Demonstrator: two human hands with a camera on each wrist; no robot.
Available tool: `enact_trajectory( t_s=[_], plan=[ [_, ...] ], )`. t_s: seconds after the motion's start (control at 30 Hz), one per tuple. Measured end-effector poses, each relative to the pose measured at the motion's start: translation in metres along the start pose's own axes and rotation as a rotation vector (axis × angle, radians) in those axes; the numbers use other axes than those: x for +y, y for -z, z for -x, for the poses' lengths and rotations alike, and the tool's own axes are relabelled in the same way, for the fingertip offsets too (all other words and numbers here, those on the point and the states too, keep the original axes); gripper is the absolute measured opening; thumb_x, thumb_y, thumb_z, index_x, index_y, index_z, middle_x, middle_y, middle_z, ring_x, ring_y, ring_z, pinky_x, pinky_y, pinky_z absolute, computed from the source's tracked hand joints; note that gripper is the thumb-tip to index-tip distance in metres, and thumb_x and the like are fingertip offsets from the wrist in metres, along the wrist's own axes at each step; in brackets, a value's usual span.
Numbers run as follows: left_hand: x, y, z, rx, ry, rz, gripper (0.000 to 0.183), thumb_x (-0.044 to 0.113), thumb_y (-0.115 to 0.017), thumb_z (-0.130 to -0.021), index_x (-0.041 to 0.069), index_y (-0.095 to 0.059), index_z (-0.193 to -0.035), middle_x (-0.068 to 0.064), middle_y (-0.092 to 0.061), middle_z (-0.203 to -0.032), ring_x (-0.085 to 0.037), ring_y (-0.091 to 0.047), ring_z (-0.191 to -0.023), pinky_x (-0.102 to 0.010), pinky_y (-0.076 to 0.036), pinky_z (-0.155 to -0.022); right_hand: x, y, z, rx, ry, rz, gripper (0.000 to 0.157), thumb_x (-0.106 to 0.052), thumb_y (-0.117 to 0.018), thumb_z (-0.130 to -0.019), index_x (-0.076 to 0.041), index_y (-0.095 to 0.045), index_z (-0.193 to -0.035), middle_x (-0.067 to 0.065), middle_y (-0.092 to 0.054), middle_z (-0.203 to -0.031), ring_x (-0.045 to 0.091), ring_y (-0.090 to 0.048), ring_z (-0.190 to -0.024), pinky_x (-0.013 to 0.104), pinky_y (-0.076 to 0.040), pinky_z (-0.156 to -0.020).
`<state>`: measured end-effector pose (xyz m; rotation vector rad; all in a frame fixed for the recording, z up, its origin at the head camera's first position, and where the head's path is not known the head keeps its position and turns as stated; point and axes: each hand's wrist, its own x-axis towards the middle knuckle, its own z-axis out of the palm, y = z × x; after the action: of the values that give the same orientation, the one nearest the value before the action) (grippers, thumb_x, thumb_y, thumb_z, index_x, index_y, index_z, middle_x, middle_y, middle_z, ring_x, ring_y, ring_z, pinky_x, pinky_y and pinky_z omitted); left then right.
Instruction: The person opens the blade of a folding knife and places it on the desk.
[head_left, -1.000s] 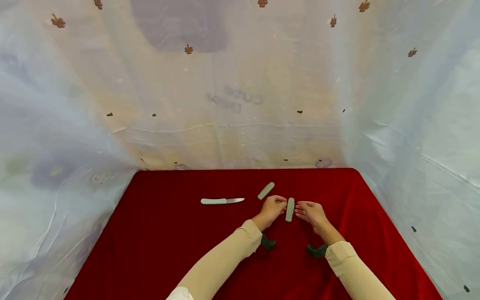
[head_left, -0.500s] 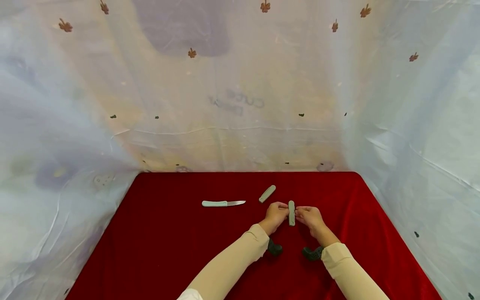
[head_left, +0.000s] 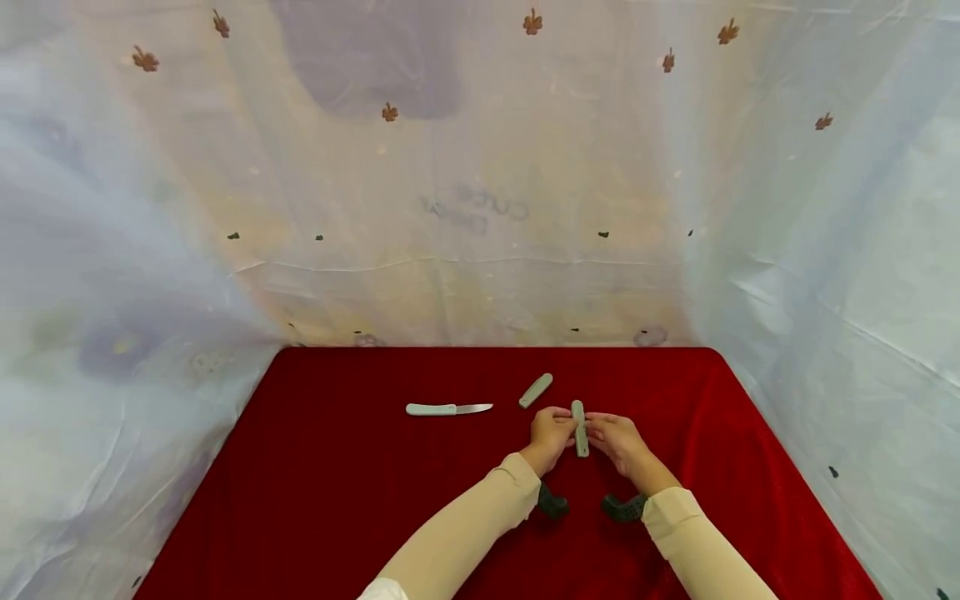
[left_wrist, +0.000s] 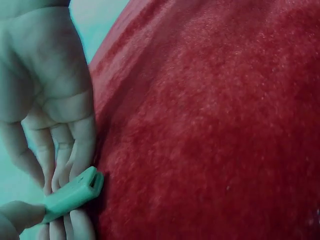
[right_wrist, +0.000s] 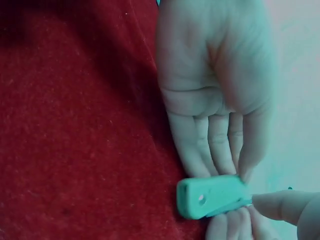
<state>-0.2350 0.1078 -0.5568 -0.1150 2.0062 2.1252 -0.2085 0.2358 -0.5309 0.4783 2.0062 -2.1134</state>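
A pale green folding knife point(head_left: 580, 429) stands lengthwise between the two hands, above the red cloth. From one side the left hand point(head_left: 551, 435) pinches it, and the right hand point(head_left: 617, 439) pinches it from the other. In the left wrist view, the slotted end of the handle point(left_wrist: 72, 197) juts past the fingers. The right wrist view shows the pivot dot on the handle point(right_wrist: 215, 195), with the left thumb point(right_wrist: 285, 205) at its edge. No blade plainly sticks out; fingers cover part of the handle.
A folded knife point(head_left: 536, 391) of the same kind lies slanted behind the left hand. Farther left rests an unfolded knife point(head_left: 431, 410), blade pointing right. Red velvet cloth point(head_left: 337, 500) covers the table, with pale patterned curtains point(head_left: 480, 292) around it. Each wrist carries a dark device.
Both hands have closed in on the folding knife; the right fingers, apart from it one second ago, now touch it. The knife's tilt has shifted slightly. The other two knives lie as before.
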Motion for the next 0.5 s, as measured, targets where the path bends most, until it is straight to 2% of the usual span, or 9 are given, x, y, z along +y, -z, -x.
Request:
enact_trajectory(
  t_s=[0.27,0.4,0.5],
  plan=[
    [0.017,0.016,0.001,-0.123,0.039,0.061,0.025,0.013,-0.068,-0.085,0.002,-0.060,-0.106,-0.007,-0.065,-0.092,-0.020,-0.066,-0.083,-0.035,-0.056,-0.070,-0.008,0.000,0.003,-0.063,0.023,-0.096,0.042,-0.012,-0.050,-0.097,0.010,-0.040,-0.132,0.009,-0.058,-0.113,0.013,-0.058,-0.099,0.030,-0.046,-0.093],
    [0.025,0.026,0.004,-0.176,0.053,0.090,0.031,0.018,-0.069,-0.085,0.003,-0.059,-0.110,-0.006,-0.065,-0.096,-0.020,-0.065,-0.086,-0.035,-0.055,-0.072,-0.010,-0.003,0.005,-0.104,0.027,-0.173,0.040,-0.014,-0.052,-0.097,0.006,-0.042,-0.129,0.003,-0.060,-0.104,0.011,-0.058,-0.094,0.025,-0.049,-0.085],
    [0.028,0.035,0.005,-0.218,0.050,0.121,0.035,0.021,-0.069,-0.086,0.002,-0.058,-0.113,-0.007,-0.064,-0.100,-0.020,-0.064,-0.089,-0.036,-0.055,-0.076,-0.011,-0.007,0.005,-0.172,0.030,-0.234,0.037,-0.015,-0.053,-0.096,0.005,-0.043,-0.126,0.003,-0.060,-0.103,0.012,-0.058,-0.094,0.025,-0.049,-0.083]
  ],
)
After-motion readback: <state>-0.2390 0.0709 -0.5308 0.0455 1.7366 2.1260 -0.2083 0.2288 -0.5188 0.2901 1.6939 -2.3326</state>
